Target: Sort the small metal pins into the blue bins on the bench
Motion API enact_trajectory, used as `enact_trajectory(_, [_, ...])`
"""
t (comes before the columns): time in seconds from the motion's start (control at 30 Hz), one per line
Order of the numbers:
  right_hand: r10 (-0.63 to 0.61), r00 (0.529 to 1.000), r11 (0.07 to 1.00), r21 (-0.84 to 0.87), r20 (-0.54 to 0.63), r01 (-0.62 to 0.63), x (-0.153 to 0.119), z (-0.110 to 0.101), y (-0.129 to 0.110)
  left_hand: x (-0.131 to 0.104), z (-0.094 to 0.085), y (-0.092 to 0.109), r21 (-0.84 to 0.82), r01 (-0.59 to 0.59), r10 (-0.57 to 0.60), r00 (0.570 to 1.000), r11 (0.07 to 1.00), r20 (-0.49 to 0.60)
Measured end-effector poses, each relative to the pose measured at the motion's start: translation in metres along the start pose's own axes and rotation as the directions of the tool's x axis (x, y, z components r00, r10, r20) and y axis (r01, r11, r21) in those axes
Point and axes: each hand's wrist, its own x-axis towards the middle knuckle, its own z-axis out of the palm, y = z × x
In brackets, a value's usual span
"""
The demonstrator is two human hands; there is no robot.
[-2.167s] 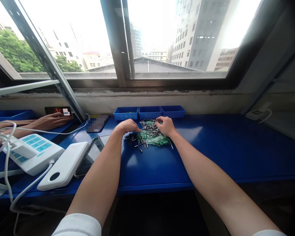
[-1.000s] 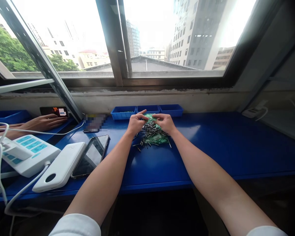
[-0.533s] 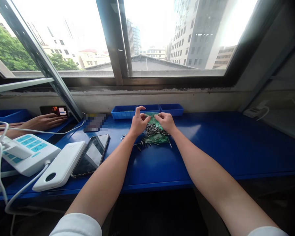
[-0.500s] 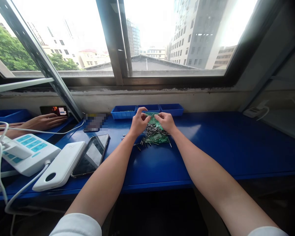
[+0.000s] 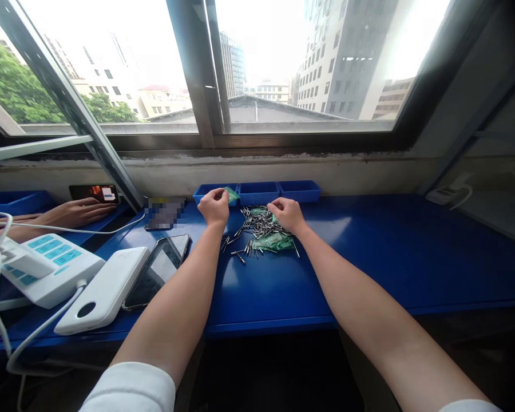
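My left hand (image 5: 214, 207) is closed on a small piece of green plastic (image 5: 232, 195), held up at the front of the left blue bin (image 5: 217, 199). Over the right part of the metal pin pile (image 5: 264, 222) is my right hand (image 5: 286, 214), its fingertips pinched together; whatever is between them is too small to make out. Green plastic bags (image 5: 277, 241) lie under and in front of the pins on the blue table (image 5: 274, 292). Some loose pins are scattered at the pile's left side.
Two more blue bins (image 5: 260, 193) (image 5: 300, 191) stand in the row by the wall. At the left are a phone (image 5: 158, 272), a white power bank (image 5: 105, 289), a power strip (image 5: 54, 266) with cables, and another person's hand (image 5: 79, 213).
My left hand has moved left, away from my right hand, with the piece of green plastic. More of the pin pile shows. My right hand has barely moved.
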Motion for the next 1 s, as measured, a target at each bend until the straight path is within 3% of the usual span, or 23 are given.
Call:
enact_trajectory(0.1, [-0.019, 1.000, 0.999, -0.030, 0.024, 0.020, 0.000, 0.000, 0.000, 0.012, 0.006, -0.003, -0.185, 0.023, -0.017, 0.999, 0.982, 0.036])
enact_trajectory(0.2, [-0.030, 0.999, 0.999, -0.037, 0.036, 0.031, -0.001, 0.000, -0.001, 0.019, 0.016, -0.003, -0.403, 0.059, 0.024, 0.980, 0.913, 0.196])
enact_trajectory(0.3, [-0.049, 0.998, 0.998, -0.040, 0.049, 0.051, -0.001, -0.001, -0.003, 0.020, 0.022, -0.006, -0.453, 0.118, 0.037, 0.947, 0.883, 0.320])
enact_trajectory(0.53, [-0.025, 0.998, 0.997, -0.065, 0.053, 0.029, -0.002, -0.001, -0.003, 0.014, 0.016, -0.015, -0.365, 0.050, 0.067, 0.951, 0.930, 0.301])
enact_trajectory(0.67, [-0.020, 1.000, 0.996, -0.087, 0.014, 0.021, 0.001, 0.001, 0.003, 0.011, 0.006, -0.015, -0.089, 0.022, 0.002, 0.965, 0.996, 0.261])
enact_trajectory(0.77, [-0.007, 0.999, 0.989, -0.150, -0.040, 0.001, 0.003, 0.000, 0.006, 0.009, 0.001, -0.012, 0.068, -0.070, 0.048, 0.960, 0.995, 0.276])
enact_trajectory(0.87, [0.030, 0.996, 0.976, -0.212, -0.081, -0.047, 0.004, -0.002, 0.008, 0.004, 0.002, -0.009, 0.107, -0.163, 0.115, 0.926, 0.981, 0.361])
enact_trajectory(1.0, [0.126, 0.987, 0.946, -0.286, -0.104, -0.151, 0.006, -0.007, 0.015, -0.005, 0.008, -0.009, 0.071, -0.245, 0.176, 0.844, 0.967, 0.507])
